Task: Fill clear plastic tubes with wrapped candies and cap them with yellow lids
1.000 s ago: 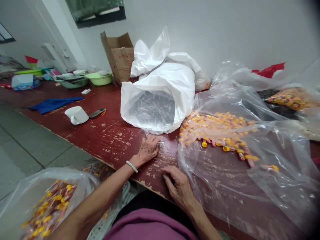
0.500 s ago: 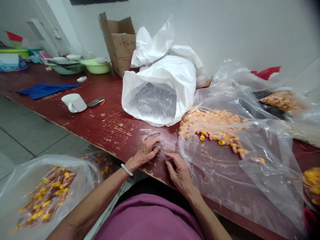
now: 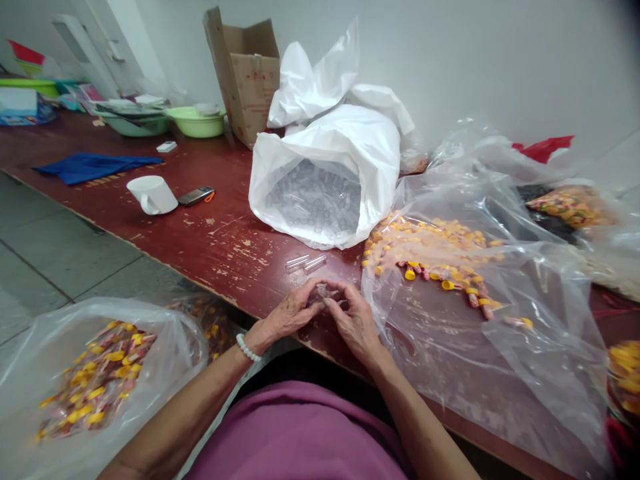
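Note:
My left hand point(image 3: 293, 310), with a beaded bracelet on its wrist, is closed on at least one clear plastic tube point(image 3: 326, 292). Fingertips of my right hand point(image 3: 356, 321) meet it there, pinched at the same clear piece. Fingers partly hide what lies between the hands, so the number of tubes is unclear. Just beyond, a few loose clear tubes point(image 3: 306, 264) lie on the red table point(image 3: 225, 250). Behind them a white sack point(image 3: 383, 153) lies with its mouth towards me, full of similar clear tubes point(image 3: 315, 200).
To the right, a clear plastic bag point(image 3: 430, 360) holds yellow-capped pieces point(image 3: 430, 240). Another bag point(image 3: 30, 373) of capped tubes stands low at left. A white mug point(image 3: 155, 195), a phone point(image 3: 194, 195), a blue cloth point(image 3: 95, 167) and a cardboard box point(image 3: 255, 93) sit farther back.
My right hand has moved up to meet my left, and their fingertips now come together at the clear tube. The loose tubes on the table lie at a different angle.

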`<state>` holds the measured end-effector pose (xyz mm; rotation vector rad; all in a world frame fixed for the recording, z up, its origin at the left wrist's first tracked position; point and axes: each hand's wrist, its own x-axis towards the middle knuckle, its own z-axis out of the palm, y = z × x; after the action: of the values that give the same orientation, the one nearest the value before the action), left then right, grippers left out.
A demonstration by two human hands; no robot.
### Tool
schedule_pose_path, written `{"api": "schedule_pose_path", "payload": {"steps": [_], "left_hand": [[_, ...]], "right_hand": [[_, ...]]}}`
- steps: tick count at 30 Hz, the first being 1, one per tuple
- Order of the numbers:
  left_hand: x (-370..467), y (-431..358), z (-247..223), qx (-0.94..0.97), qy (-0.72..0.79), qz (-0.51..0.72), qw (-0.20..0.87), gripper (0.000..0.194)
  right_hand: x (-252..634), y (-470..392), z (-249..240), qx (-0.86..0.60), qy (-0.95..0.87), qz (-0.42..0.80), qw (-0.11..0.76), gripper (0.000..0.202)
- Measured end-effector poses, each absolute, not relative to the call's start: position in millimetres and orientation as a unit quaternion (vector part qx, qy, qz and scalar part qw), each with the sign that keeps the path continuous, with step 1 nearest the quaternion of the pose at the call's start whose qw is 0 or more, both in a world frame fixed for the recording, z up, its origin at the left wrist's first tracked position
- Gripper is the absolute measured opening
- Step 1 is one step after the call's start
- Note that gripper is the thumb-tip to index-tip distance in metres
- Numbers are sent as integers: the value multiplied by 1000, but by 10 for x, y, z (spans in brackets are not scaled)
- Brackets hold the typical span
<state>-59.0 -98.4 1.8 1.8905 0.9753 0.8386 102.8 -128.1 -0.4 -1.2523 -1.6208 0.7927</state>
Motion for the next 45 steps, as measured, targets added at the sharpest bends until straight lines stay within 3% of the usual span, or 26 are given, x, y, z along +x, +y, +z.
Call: {"api": "schedule_pose_path", "payload": {"steps": [4,6,9,15,21,27,30,35,39,42,45], "left_hand": [[-657,-1040,24,681,406,363,490,54],[-719,-1067,4,648,436,374,500,51],[-863,-1097,-10,641,527,378,409,47],[-1220,-1129,81,659,618,311,293,32],[-1533,-1022,46,672,602,370,223,17],[-1598,-917,-37,607,616,373,337,26],[-1511,-915,26,662,609,351,261,31],[-1360,-893,103,792,548,225,143,18],[-1294,-835,25,789,544,249,141,39],[-1257,-785,-60,741,570,309,176,55],[-1207,-740,-132,688,582,364,236,51]], "right_hand": [[1087,-1204,-25,-522,-593,391,472,29],[1125,-1123,-19,-541,-592,354,481,28],[1126,-917,14,-556,-645,241,465,24],[828,-318,48,-529,-795,94,282,52],[656,-119,-3,-535,-823,87,169,29],[723,-149,137,-545,-829,67,105,24],[602,-44,226,-527,-840,53,118,24],[239,100,131,-461,-872,63,151,20],[176,58,-61,-461,-863,106,179,22],[289,11,-136,-487,-833,141,222,36],[420,-48,-141,-512,-793,192,270,52]]}}
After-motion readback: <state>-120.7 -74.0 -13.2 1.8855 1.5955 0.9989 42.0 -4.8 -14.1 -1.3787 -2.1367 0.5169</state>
